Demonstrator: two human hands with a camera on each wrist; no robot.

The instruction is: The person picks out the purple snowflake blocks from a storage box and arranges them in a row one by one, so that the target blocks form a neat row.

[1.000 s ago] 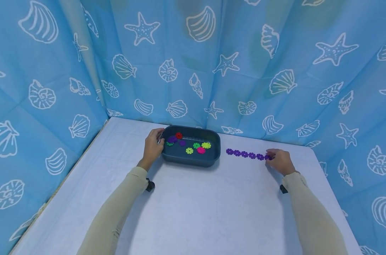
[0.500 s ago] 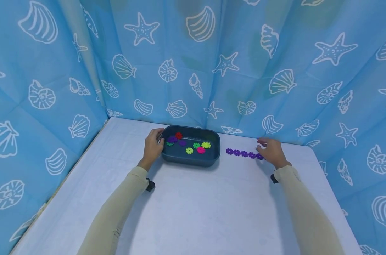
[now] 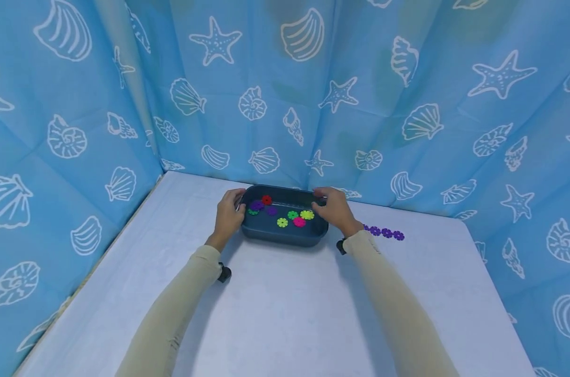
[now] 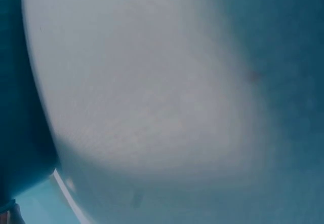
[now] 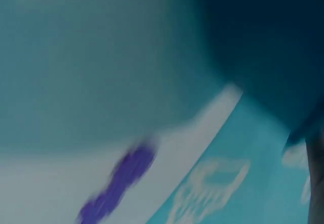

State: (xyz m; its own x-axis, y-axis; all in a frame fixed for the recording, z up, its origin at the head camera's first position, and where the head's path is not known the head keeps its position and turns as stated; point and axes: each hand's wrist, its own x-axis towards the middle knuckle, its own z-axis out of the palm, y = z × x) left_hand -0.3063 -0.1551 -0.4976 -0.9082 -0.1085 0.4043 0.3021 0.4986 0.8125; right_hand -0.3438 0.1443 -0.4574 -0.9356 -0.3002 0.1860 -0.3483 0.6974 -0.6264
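Left hand: your left hand [image 3: 229, 215] holds the left end of the tray, thumb on the near side and fingers toward the far side; light, even pressure there should keep it from sliding.
Tray: the dark tray [image 3: 281, 236] sits level on the white table [image 3: 280, 309], near its back edge.
Discs, left part: inside lie a red disc [image 3: 266, 200] and purple discs [image 3: 257, 205], one overlapping a green piece; separate that overlap gently rather than dragging it.
Discs, right part: a green disc [image 3: 292, 214], a yellow disc [image 3: 306, 214], a lime disc [image 3: 282, 222] and a pink disc [image 3: 300, 222] lie close together; pinching a single edge would suit best.
Right hand: your right hand [image 3: 335, 209] is at the tray's right end, thumb and fingers parted, nothing visible between them; I cannot tell whether they touch the rim.
Purple row: purple discs [image 3: 387, 233] line up on the table, partly hidden by your right wrist; lift your sleeve clear of them.
Writing: none readable; the blue curtain [image 3: 303, 84] shows only white shell and starfish outlines.
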